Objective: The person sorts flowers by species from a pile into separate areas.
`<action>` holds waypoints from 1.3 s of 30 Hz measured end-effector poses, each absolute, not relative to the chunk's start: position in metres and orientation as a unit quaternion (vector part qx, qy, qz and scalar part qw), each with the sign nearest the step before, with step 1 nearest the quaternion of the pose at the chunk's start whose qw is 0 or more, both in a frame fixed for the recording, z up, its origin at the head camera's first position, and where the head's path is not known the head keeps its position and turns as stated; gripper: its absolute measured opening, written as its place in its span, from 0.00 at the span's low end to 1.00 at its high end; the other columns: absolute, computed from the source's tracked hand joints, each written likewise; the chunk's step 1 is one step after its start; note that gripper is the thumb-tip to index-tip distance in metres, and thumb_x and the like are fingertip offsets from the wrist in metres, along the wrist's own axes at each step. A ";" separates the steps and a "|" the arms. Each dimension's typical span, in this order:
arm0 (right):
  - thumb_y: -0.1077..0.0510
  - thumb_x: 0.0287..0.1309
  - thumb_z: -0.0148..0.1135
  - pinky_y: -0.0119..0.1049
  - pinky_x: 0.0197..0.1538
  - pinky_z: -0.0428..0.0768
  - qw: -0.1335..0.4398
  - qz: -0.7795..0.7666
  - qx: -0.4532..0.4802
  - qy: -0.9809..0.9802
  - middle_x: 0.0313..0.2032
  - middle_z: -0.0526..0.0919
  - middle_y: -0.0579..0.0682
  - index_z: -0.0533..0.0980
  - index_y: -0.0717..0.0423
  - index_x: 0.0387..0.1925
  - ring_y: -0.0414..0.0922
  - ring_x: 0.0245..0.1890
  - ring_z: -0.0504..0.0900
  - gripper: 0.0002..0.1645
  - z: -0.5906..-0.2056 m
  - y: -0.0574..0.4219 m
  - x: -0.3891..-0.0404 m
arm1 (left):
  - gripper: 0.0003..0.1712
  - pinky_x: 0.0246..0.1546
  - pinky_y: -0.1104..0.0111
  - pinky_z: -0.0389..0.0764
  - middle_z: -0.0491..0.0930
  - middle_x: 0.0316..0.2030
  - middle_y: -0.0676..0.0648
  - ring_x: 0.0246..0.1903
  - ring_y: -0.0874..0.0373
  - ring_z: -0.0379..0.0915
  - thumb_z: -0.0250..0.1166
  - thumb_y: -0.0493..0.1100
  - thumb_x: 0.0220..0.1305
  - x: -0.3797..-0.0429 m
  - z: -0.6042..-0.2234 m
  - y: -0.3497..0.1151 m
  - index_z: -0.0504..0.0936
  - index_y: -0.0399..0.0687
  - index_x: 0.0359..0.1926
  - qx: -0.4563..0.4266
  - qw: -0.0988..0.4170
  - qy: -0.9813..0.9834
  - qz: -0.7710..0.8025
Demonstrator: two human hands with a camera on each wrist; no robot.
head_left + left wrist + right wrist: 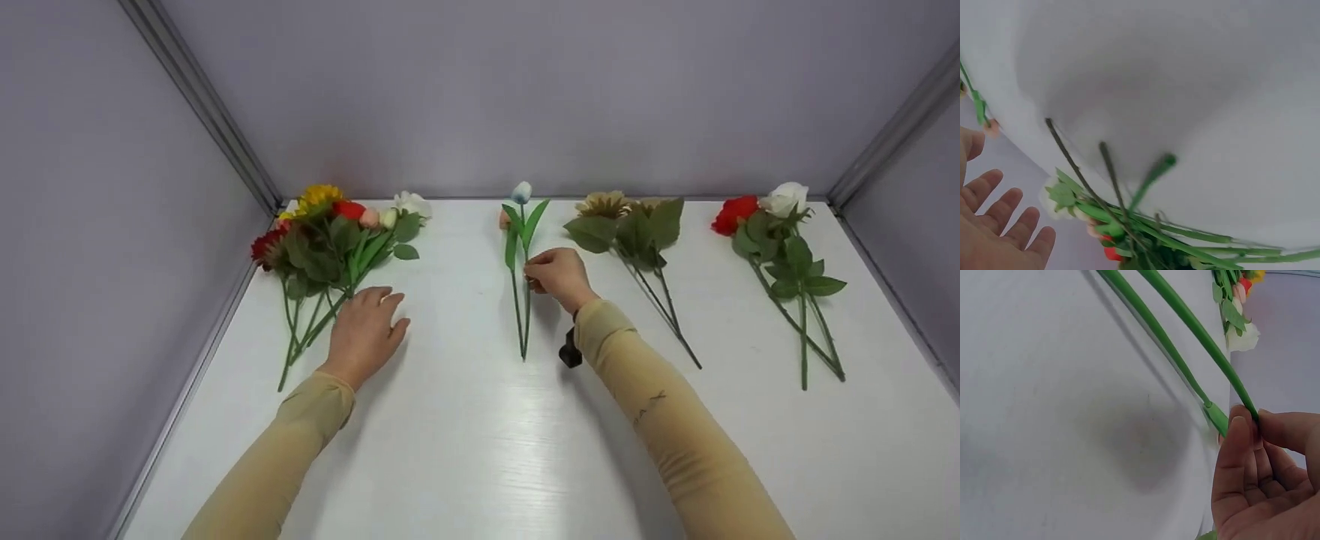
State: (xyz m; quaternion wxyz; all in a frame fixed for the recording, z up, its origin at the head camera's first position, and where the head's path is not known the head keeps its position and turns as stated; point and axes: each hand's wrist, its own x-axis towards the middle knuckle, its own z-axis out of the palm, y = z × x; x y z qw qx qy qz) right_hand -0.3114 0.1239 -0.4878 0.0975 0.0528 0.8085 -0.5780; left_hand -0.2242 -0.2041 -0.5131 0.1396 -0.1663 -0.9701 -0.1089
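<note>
Between thumb and fingertips my right hand (559, 276) pinches the green stem of a white tulip (522, 193), mid-table; in the right wrist view the pinched stem (1207, 340) runs up from the fingertips of that hand (1264, 467). Beside it lies a second stem, its peach bloom (505, 218) partly hidden behind the leaves. My left hand (366, 330) is over the table by the stems of the left flower bunch (322, 247), fingers spread and relaxed. The left wrist view shows that hand (1002, 225) with nothing in its grasp, near the bunch's stem ends (1106, 163).
Two beige flowers (604, 204) with broad leaves lie right of the tulips. Farther right are a red rose (735, 215) and a white rose (784, 199) with crossed stems. Grey panels (525, 97) wall the white table (465, 435) at the back and sides.
</note>
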 end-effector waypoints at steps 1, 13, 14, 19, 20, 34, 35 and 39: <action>0.63 0.67 0.64 0.35 0.38 0.84 0.097 -0.577 0.056 0.809 0.39 0.86 0.59 0.82 0.68 0.47 0.44 0.32 0.83 0.12 -0.489 0.123 -0.312 | 0.24 0.65 0.46 0.69 0.77 0.61 0.36 0.63 0.38 0.70 0.67 0.47 0.71 -0.225 -0.514 -0.211 0.81 0.38 0.61 -0.161 0.141 -0.971 -0.105; 0.62 0.64 0.61 0.34 0.33 0.79 0.077 -0.459 0.066 0.882 0.33 0.86 0.54 0.85 0.64 0.42 0.44 0.28 0.81 0.11 -0.504 0.127 -0.315 | 0.25 0.66 0.41 0.66 0.75 0.62 0.32 0.64 0.34 0.67 0.65 0.47 0.72 -0.226 -0.516 -0.262 0.79 0.35 0.62 -0.081 0.141 -0.979 -0.126; 0.62 0.63 0.61 0.35 0.33 0.79 0.070 -0.451 0.065 0.888 0.32 0.85 0.54 0.85 0.64 0.41 0.45 0.28 0.81 0.11 -0.505 0.127 -0.315 | 0.25 0.66 0.41 0.65 0.75 0.61 0.32 0.64 0.33 0.67 0.65 0.47 0.72 -0.226 -0.516 -0.265 0.79 0.35 0.62 -0.075 0.141 -0.979 -0.130; 0.63 0.61 0.60 0.39 0.34 0.77 0.035 -0.409 0.051 0.911 0.31 0.84 0.54 0.84 0.63 0.38 0.49 0.30 0.79 0.09 -0.508 0.126 -0.315 | 0.25 0.66 0.40 0.65 0.75 0.61 0.32 0.64 0.33 0.67 0.64 0.47 0.73 -0.226 -0.515 -0.269 0.79 0.35 0.62 -0.056 0.138 -0.979 -0.141; 0.62 0.61 0.60 0.40 0.34 0.77 0.030 -0.400 0.048 0.915 0.32 0.84 0.54 0.84 0.62 0.38 0.49 0.31 0.79 0.09 -0.508 0.126 -0.315 | 0.25 0.66 0.40 0.65 0.75 0.61 0.32 0.64 0.33 0.66 0.64 0.47 0.73 -0.226 -0.514 -0.269 0.79 0.35 0.62 -0.053 0.135 -0.979 -0.141; 0.56 0.69 0.58 0.45 0.42 0.81 -0.023 -0.388 0.001 0.922 0.40 0.85 0.56 0.83 0.62 0.46 0.51 0.36 0.82 0.14 -0.500 0.114 -0.315 | 0.24 0.57 0.38 0.73 0.78 0.56 0.29 0.58 0.30 0.71 0.64 0.45 0.72 -0.221 -0.517 -0.287 0.79 0.31 0.60 -0.019 0.144 -0.979 -0.141; 0.56 0.70 0.58 0.45 0.42 0.81 -0.025 -0.388 -0.008 0.921 0.41 0.85 0.56 0.83 0.62 0.47 0.50 0.37 0.82 0.15 -0.498 0.109 -0.314 | 0.24 0.56 0.38 0.73 0.78 0.56 0.29 0.58 0.29 0.71 0.64 0.45 0.72 -0.221 -0.517 -0.290 0.79 0.31 0.60 -0.012 0.146 -0.979 -0.142; 0.57 0.71 0.57 0.44 0.44 0.81 -0.026 -0.385 -0.065 0.920 0.42 0.86 0.53 0.84 0.60 0.49 0.48 0.39 0.82 0.15 -0.491 0.084 -0.305 | 0.22 0.53 0.37 0.74 0.78 0.55 0.27 0.56 0.28 0.72 0.62 0.43 0.72 -0.219 -0.516 -0.300 0.79 0.30 0.59 0.021 0.138 -0.978 -0.155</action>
